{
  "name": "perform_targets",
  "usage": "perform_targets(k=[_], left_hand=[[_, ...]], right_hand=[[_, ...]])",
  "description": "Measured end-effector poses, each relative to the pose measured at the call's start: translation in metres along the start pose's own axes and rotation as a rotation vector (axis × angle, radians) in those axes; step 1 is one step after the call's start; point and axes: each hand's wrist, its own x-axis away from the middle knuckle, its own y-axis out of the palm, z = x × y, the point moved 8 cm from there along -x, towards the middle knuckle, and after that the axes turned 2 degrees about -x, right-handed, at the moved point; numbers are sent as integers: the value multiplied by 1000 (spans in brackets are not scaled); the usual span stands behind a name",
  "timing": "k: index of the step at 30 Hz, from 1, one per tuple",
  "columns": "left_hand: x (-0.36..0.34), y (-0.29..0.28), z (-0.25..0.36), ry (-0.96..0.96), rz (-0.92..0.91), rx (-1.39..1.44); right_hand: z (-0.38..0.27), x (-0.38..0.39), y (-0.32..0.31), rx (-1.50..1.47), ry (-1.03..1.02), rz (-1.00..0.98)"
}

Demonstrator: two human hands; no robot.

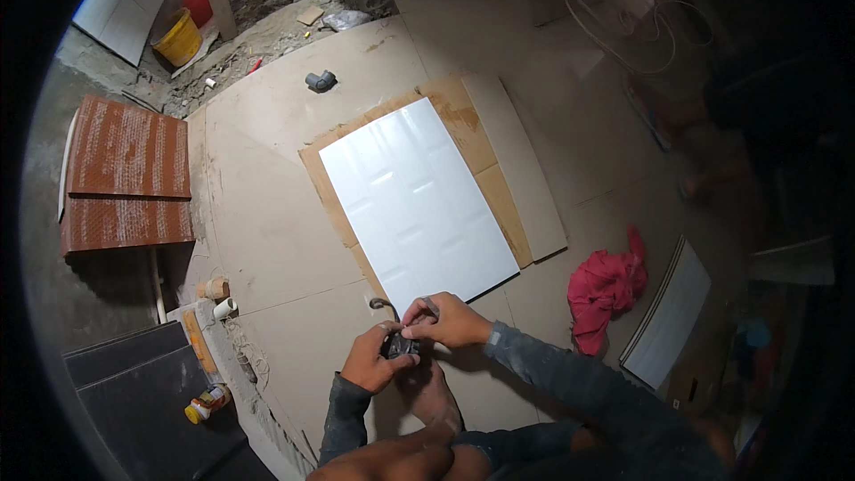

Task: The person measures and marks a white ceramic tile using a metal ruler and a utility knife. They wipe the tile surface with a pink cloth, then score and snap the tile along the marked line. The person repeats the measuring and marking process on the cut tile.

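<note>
Low in the middle, my left hand [367,360] is closed around a small black object [404,344] whose kind I cannot make out. My right hand [454,324] meets it from the other side, thumb and fingers pinched together at its upper edge. What the right fingertips hold is too small to name. Just beyond the hands lies a glossy white tile [417,200] with a raised pattern, flat on brown cardboard [494,196]. A short dark curved piece [383,305] rests by the tile's near corner. My bare foot [435,396] is below the hands.
A grey pipe elbow [321,81] lies beyond the tile. Red cloth [607,287] and stacked tiles [666,313] are at right. Brown patterned panels [129,174], dark slabs [147,401] and a yellow-capped bottle [207,403] line the left. A yellow bucket [178,37] stands far left; cables [623,49] trail far right.
</note>
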Motion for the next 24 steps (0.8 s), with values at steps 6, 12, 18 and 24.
perform_targets(k=[6,12,18,24], left_hand=[[-19,15,31,347,-139,-282],[-31,-19,11,33,-232,-309],[-23,-46,-20,-105,-245,-214],[-28,-18,-51,-186,-234,147]], right_hand=[[47,38,-4,-459,356,-91],[39,72,-126,-241,257,35],[18,118,-231,-373,251,554],[38,103,-198,-261,37,833]])
